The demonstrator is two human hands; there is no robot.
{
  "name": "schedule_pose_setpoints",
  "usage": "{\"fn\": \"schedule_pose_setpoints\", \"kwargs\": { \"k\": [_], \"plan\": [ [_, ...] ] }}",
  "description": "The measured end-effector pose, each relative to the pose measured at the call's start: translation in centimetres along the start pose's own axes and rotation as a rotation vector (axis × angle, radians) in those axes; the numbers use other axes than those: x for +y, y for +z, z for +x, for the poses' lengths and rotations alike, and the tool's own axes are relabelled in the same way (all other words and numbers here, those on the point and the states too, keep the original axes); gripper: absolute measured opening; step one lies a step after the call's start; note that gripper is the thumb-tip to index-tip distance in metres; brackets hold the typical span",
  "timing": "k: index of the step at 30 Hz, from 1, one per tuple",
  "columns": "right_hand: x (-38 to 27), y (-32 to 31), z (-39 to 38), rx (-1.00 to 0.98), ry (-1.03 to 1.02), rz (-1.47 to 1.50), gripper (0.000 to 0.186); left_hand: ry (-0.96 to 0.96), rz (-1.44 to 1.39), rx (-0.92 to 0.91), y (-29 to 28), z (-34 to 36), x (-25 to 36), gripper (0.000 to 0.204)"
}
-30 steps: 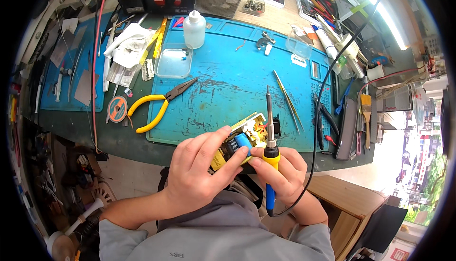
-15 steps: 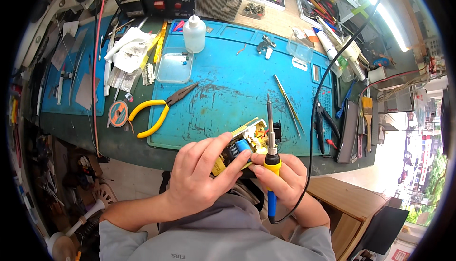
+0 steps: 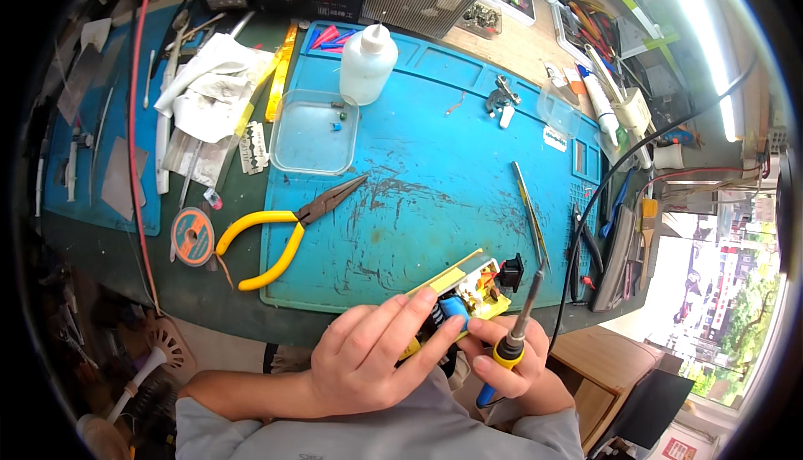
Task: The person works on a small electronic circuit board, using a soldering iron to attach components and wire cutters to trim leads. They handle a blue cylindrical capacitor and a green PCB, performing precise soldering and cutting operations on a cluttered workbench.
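Observation:
My left hand (image 3: 381, 358) is closed on the left end of a small circuit board (image 3: 489, 283) with yellow tape on it, its fingertips next to a blue cylindrical part (image 3: 454, 309). A black socket (image 3: 511, 273) stands off the board's right end on short wires. In my right hand (image 3: 523, 372) is a soldering iron (image 3: 509, 347) with a yellow and blue handle, its tip slanting up and to the right, away from the board. The right fingertips also touch the board's near edge. Tweezers (image 3: 530, 209) lie on the mat beyond the iron's tip.
On the blue mat (image 3: 410, 226) lie yellow-handled pliers (image 3: 288, 238), a clear tray (image 3: 314, 146) with small parts, a white squeeze bottle (image 3: 368, 67) and a small metal clamp (image 3: 502, 100). A solder wick spool (image 3: 192, 236) sits at left. The iron's black cable (image 3: 623, 159) arcs across the right.
The soldering iron has tipped from nearly upright to a rightward slant. The whole view has shifted, so hands and board appear lower and farther right. Both hands keep their hold.

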State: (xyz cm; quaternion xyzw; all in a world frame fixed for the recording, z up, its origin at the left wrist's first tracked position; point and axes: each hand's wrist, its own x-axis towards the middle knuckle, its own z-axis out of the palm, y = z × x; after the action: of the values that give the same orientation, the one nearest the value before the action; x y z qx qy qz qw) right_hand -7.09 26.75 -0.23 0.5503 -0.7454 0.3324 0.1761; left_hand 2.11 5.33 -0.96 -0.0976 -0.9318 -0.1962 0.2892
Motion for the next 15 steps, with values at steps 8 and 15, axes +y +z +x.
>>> {"fn": "schedule_pose_setpoints", "kwargs": {
  "k": [8, 15],
  "plan": [
    [0.24, 0.23, -0.34, 0.014, 0.025, 0.045, 0.053, -0.084, -0.013, 0.003, 0.12, -0.01, 0.38, 0.031],
    [-0.05, -0.53, 0.43, -0.045, 0.074, 0.048, 0.051, -0.015, -0.037, -0.083, -0.62, 0.20, -0.07, 0.033]
  ]
}}
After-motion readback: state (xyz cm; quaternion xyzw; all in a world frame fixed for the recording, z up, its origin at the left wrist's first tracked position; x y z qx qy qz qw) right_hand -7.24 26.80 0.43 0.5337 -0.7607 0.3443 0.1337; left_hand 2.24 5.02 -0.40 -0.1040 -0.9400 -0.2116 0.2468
